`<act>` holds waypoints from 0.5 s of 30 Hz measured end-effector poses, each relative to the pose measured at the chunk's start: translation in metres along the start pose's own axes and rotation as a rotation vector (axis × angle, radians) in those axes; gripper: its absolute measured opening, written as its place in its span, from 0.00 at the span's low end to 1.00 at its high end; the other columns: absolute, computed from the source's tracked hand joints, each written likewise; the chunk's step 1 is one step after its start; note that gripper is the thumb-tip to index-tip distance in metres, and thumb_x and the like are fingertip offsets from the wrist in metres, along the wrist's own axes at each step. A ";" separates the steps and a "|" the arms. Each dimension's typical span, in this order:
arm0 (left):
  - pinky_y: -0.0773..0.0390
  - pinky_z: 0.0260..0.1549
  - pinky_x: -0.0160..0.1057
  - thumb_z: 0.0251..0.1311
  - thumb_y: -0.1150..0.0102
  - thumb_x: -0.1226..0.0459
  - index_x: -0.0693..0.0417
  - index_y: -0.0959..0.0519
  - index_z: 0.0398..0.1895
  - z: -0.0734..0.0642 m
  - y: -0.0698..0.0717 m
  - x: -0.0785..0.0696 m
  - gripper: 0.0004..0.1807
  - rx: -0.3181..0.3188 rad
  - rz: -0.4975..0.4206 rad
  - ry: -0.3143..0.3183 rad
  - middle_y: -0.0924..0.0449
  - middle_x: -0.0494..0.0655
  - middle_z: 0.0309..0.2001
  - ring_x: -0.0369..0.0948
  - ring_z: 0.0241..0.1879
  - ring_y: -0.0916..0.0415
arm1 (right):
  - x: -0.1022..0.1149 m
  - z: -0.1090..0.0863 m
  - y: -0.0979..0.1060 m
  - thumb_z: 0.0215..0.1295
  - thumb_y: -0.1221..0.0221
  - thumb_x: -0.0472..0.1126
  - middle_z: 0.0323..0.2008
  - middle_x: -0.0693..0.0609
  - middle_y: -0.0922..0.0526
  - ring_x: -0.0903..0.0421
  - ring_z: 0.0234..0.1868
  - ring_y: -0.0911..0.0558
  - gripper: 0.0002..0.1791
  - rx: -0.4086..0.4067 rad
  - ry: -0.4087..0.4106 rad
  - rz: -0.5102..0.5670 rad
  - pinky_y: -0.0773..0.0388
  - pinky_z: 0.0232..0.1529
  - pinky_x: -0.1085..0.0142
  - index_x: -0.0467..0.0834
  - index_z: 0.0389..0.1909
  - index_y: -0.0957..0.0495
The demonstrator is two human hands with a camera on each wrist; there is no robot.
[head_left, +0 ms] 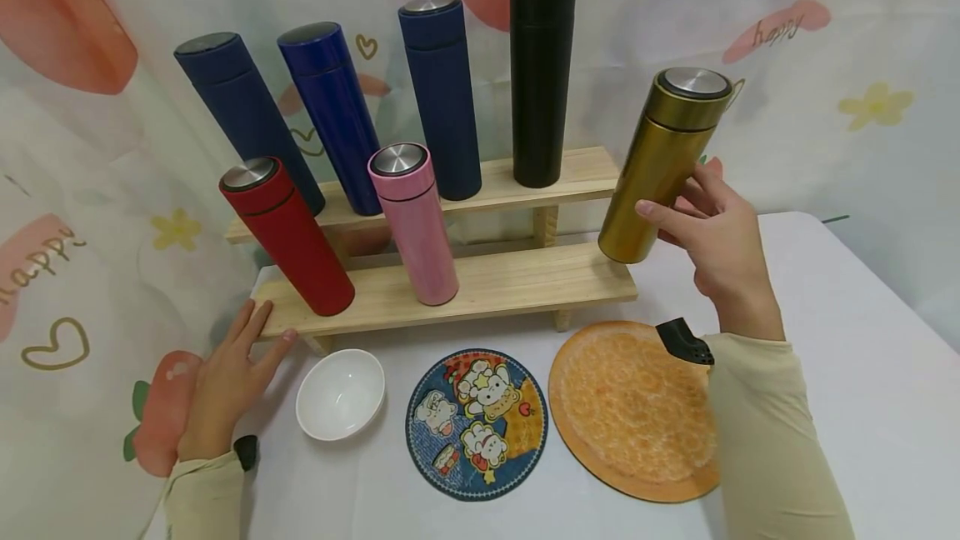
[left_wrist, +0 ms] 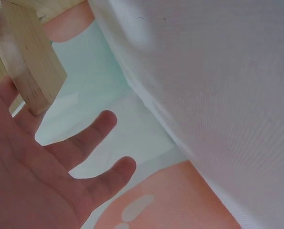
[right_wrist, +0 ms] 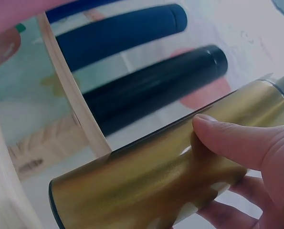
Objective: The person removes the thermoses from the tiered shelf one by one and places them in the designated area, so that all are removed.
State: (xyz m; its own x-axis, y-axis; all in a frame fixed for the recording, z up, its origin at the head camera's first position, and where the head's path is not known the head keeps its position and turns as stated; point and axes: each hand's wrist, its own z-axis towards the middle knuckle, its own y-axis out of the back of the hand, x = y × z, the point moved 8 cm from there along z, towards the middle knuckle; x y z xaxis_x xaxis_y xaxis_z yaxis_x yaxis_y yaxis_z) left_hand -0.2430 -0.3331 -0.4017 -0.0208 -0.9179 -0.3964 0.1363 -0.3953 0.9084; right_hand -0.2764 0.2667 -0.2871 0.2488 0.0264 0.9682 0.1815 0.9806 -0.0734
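Note:
My right hand grips a gold thermos flask with a steel-topped lid, thumb on its near side and fingers curled behind. The flask leans a little, its base close over the right end of the lower wooden shelf. In the right wrist view the gold flask lies across the foreground under my thumb. My left hand rests against the left end of the lower shelf, its fingers spread. The left wrist view shows these fingers, with the shelf's end against some of them.
A red flask and a pink flask stand on the lower shelf. Behind, the upper shelf bears several blue flasks and a black one. In front lie a white bowl, a cartoon mat and an orange-brown round mat.

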 end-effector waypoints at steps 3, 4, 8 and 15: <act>0.36 0.61 0.79 0.78 0.48 0.37 0.54 0.44 0.86 0.000 0.001 0.000 0.46 0.000 0.003 0.001 0.52 0.65 0.84 0.78 0.71 0.39 | -0.003 0.003 0.011 0.63 0.23 0.35 0.75 0.42 0.27 0.52 0.61 0.22 0.44 -0.033 -0.016 0.004 0.15 0.44 0.71 0.53 0.79 0.28; 0.36 0.61 0.79 0.78 0.48 0.37 0.54 0.44 0.86 0.001 0.001 -0.001 0.46 -0.001 0.002 0.000 0.51 0.65 0.84 0.78 0.71 0.39 | -0.004 0.004 0.014 0.63 0.23 0.35 0.76 0.42 0.28 0.51 0.61 0.24 0.44 -0.042 -0.021 -0.001 0.15 0.43 0.72 0.54 0.79 0.28; 0.35 0.61 0.79 0.78 0.48 0.38 0.55 0.43 0.86 0.001 0.003 -0.001 0.45 -0.009 0.003 -0.006 0.51 0.66 0.84 0.78 0.71 0.39 | -0.011 0.008 0.025 0.63 0.22 0.37 0.72 0.43 0.25 0.50 0.60 0.25 0.45 -0.076 -0.034 -0.014 0.15 0.43 0.72 0.56 0.79 0.28; 0.37 0.61 0.79 0.78 0.47 0.38 0.54 0.42 0.86 0.001 0.001 0.000 0.45 -0.009 -0.009 -0.008 0.51 0.65 0.84 0.78 0.71 0.39 | -0.033 0.018 0.037 0.63 0.23 0.37 0.72 0.45 0.25 0.54 0.57 0.19 0.45 -0.109 -0.080 -0.018 0.16 0.42 0.73 0.56 0.80 0.29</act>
State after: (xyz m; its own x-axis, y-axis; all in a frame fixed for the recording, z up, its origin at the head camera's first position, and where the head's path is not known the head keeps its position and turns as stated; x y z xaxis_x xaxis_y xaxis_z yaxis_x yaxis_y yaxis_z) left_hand -0.2434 -0.3337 -0.4007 -0.0301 -0.9145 -0.4034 0.1449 -0.4033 0.9035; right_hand -0.2949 0.3056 -0.3179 0.1684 0.0283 0.9853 0.2883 0.9545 -0.0766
